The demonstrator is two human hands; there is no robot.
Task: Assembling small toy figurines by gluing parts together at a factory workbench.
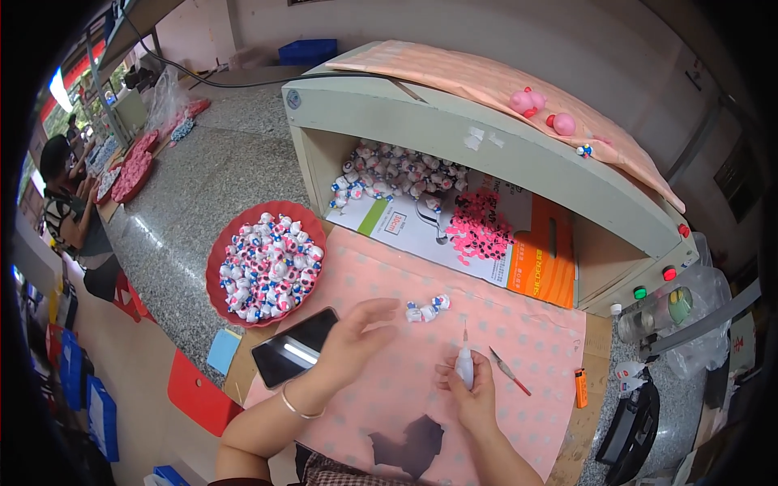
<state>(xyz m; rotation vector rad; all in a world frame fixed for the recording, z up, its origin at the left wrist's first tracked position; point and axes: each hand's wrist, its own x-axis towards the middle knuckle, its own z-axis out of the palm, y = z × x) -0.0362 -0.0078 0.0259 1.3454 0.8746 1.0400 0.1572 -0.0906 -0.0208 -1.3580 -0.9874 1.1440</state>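
My right hand grips a small white squeeze bottle with a thin needle tip pointing up and away. Fingers stretched and slightly apart, my left hand hovers over the pink cloth and holds nothing. Just beyond its fingertips lie a few small white-and-blue figurines. A thin tool with a red handle rests to the right of the bottle. Under my left forearm is a black phone, partly hidden by that arm.
At the left stands a red bowl heaped with figurines. An open-fronted box holds more figurines and a pile of pink pieces. An orange lighter lies right; a blue pad lies left. Another person sits far left.
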